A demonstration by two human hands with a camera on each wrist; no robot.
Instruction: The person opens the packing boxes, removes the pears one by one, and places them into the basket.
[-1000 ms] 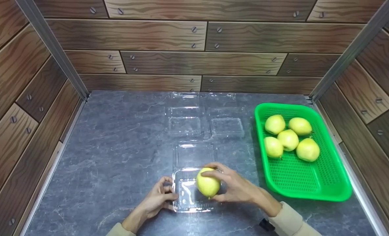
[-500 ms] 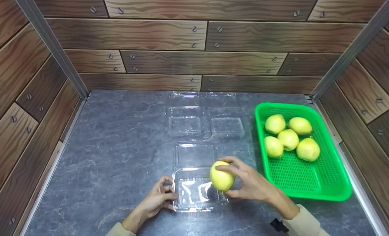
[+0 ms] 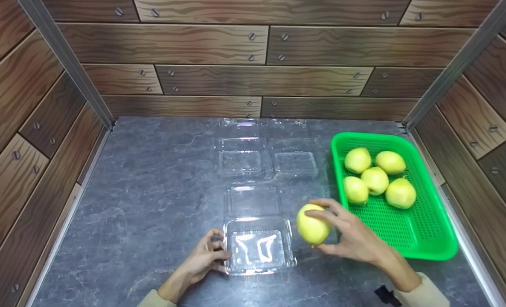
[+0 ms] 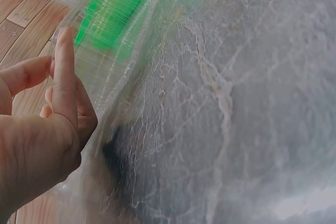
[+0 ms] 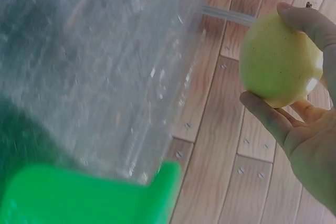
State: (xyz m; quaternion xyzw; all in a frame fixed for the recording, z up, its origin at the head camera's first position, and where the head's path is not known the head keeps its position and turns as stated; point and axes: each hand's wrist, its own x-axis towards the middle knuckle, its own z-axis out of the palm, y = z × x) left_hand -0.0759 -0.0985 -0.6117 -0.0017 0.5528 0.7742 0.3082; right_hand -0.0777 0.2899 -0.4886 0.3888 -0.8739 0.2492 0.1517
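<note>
In the head view, my right hand (image 3: 355, 236) grips a yellow-green pear (image 3: 312, 228) between thumb and fingers, in the air just right of an open clear plastic clamshell container (image 3: 261, 271). The right wrist view shows the same pear (image 5: 278, 61), its short stem near the thumb. My left hand (image 3: 202, 256) pinches the container's left rim; in the left wrist view, thumb and fingertips meet at the thin clear edge. The container's base has nothing in it, and its hinged lid (image 3: 253, 201) lies folded back, away from me.
A green plastic basket (image 3: 443, 238) with several pears (image 3: 374, 181) stands on the right. Behind the near container, more clear plastic containers (image 3: 241, 161) sit in two columns on the grey marbled table (image 3: 150, 179). Wood-patterned walls (image 3: 210, 81) enclose the back and sides.
My right hand has carried the pear rightward from above the container's base to beyond its right edge. My left hand has stayed at the left rim.
</note>
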